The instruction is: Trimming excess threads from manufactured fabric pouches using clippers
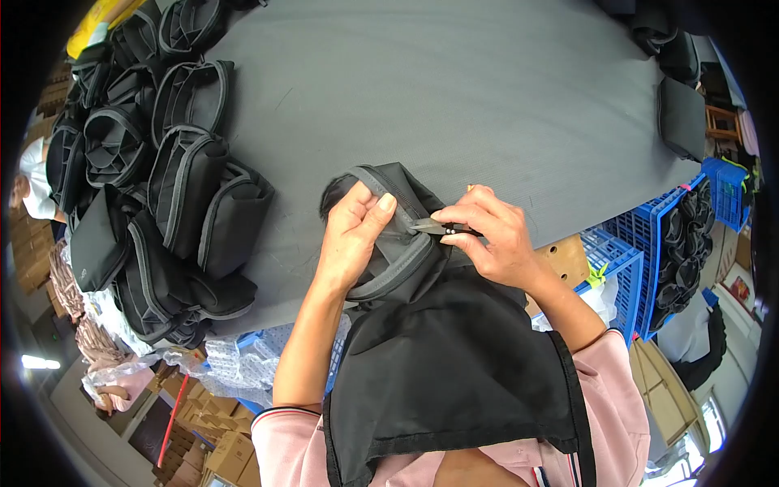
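A black zippered pouch point(402, 272) stands open at the table's near edge, its grey-trimmed rim facing me. My left hand point(355, 231) grips that rim, with the thumb on top and the fingers curled inside. In my right hand point(487, 231) is a pair of small thread snips point(436, 227), black-handled with short metal blades. Their tips point left and meet the pouch's edge close to my left thumb. Whether a thread lies between the blades is too small to tell.
Several similar black pouches point(191, 187) are heaped along the left of the grey-covered table point(454, 89). Another dark pouch point(682, 118) lies at the right edge. Blue plastic crates point(641, 223) stand beyond that side, one filled with black pouches. Cardboard boxes point(231, 456) sit lower left.
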